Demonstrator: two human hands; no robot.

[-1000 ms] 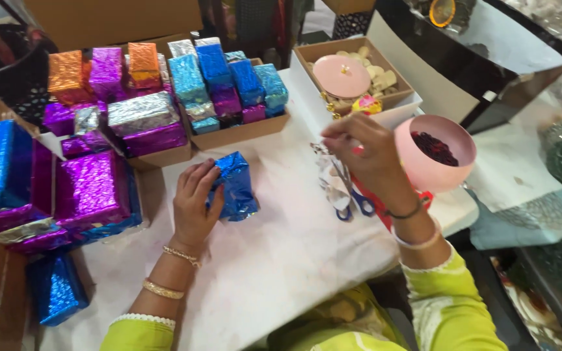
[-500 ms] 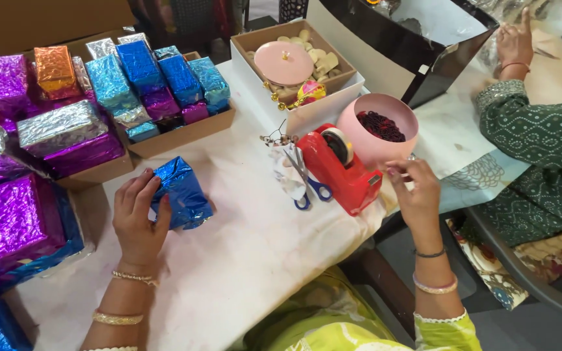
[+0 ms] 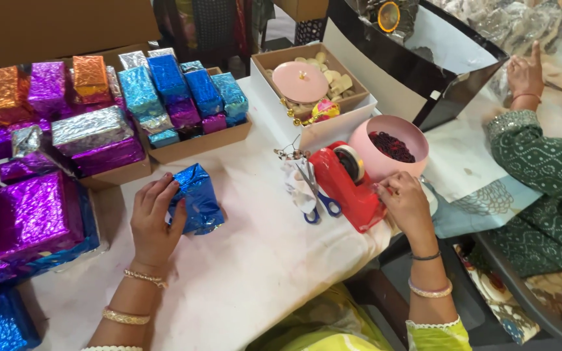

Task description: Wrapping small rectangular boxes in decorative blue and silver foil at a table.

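My left hand [image 3: 154, 220] rests on the white table and grips a small box wrapped in shiny blue foil [image 3: 198, 198], fingers curled over its left side. My right hand [image 3: 406, 203] is at the front end of a red tape dispenser [image 3: 348, 188], thumb and fingertips pinched together at the cutter. The clear tape itself is too thin to make out. Blue-handled scissors [image 3: 315, 203] lie just left of the dispenser.
A pink bowl [image 3: 417, 143] of dark red bits stands behind the dispenser. Cardboard trays [image 3: 196, 144] hold several foil boxes; large purple ones [image 3: 34, 214] sit at left. An open box with a pink lid [image 3: 300, 81] is behind. Another person's green sleeve [image 3: 544, 162] lies at right.
My right hand came down from above the scissors to the dispenser's front end and stays pinched there. My left hand keeps hold of the blue box.
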